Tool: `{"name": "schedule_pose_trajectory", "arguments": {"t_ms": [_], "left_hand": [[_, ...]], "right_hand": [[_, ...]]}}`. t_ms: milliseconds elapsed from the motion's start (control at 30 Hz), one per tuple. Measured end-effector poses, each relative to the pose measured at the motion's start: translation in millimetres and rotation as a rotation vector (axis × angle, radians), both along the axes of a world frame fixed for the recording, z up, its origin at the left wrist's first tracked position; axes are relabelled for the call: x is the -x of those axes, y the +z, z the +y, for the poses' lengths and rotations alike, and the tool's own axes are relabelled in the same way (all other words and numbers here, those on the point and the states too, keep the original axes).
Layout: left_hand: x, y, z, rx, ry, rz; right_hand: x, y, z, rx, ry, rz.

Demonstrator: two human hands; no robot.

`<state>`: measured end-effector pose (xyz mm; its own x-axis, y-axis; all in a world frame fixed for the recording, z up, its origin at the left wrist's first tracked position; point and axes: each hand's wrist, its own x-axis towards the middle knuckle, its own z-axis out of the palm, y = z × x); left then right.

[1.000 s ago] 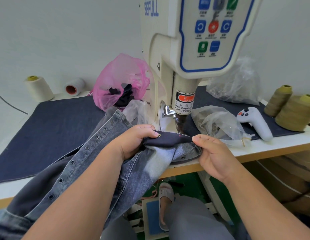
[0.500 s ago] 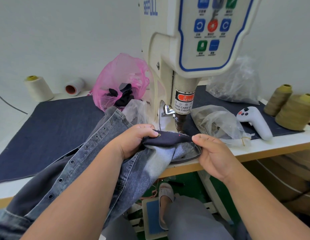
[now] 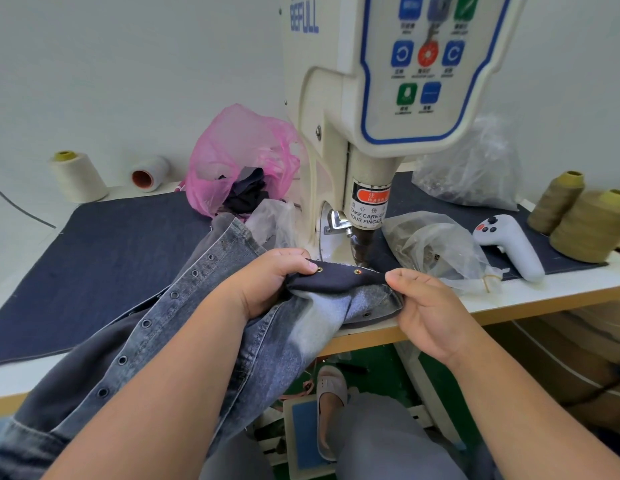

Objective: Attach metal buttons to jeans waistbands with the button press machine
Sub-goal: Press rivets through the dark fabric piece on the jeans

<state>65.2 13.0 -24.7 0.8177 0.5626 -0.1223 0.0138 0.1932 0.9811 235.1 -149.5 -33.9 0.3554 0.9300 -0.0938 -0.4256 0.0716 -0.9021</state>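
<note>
Grey washed jeans (image 3: 183,327) drape from the table edge toward my lap. My left hand (image 3: 267,282) grips the folded dark waistband (image 3: 336,277) at its left end, and my right hand (image 3: 429,310) pinches its right end. Between them the band is stretched just under the punch (image 3: 360,247) of the cream button press machine (image 3: 367,109). Two brass-coloured metal pieces show on the band, one (image 3: 319,269) by my left thumb and one (image 3: 357,271) under the punch. A row of metal eyelets (image 3: 145,323) runs along the jeans.
A clear bag of metal parts (image 3: 436,247) and a white handheld controller (image 3: 509,244) lie right of the punch. Olive thread cones (image 3: 592,223) stand far right, a pink bag (image 3: 239,161) and cream spools (image 3: 78,176) at the back. My slippered foot (image 3: 331,396) rests on a pedal below.
A second brass-coloured piece now shows on the waistband under the punch, where only a small red dot was seen before. Both hands hold the band in nearly the same place.
</note>
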Motion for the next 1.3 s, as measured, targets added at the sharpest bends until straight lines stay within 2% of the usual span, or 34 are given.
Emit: {"name": "schedule_pose_trajectory", "arguments": {"t_ms": [300, 467, 567, 633, 767, 867, 967, 1033, 1167, 1300], "left_hand": [[0.2, 0.2, 0.2, -0.018, 0.007, 0.023], [1.3, 4.3, -4.3, -0.056, -0.006, 0.031], [3.1, 8.6, -5.0, -0.139, -0.015, 0.078], [6.3, 13.9, -5.2, -0.211, -0.018, 0.122], [22.2, 35.9, -3.1, -0.469, 0.017, 0.164], [38.8, 51.1, -0.8, -0.534, 0.086, 0.144], [51.4, 53.3, -0.7, -0.550, 0.189, 0.091], [55.8, 52.2, -4.4, -0.457, 0.275, 0.028], [57.8, 54.3, -11.0, -0.241, 0.369, -0.061], [56.5, 64.7, -20.2, -0.068, 0.382, -0.199]], "right_hand": [[0.1, 0.7, -0.7, -0.008, 0.006, -0.013], [3.7, -3.3, -1.7, -0.029, -0.011, -0.089], [12.1, -4.6, -7.1, -0.022, -0.084, -0.298], [24.5, -2.0, -15.3, -0.009, -0.174, -0.506], [64.0, 7.7, -26.0, -0.091, -0.380, -0.858], [87.9, 8.5, -26.2, -0.082, -0.507, -1.003], [108.2, 4.4, -29.6, -0.138, -0.663, -1.028], [122.4, -0.3, -31.7, -0.089, -0.589, -0.997], [143.8, -6.4, -19.3, 0.285, -0.039, -0.875], [155.1, -1.2, 4.7, 0.332, 0.037, -0.826]]}}
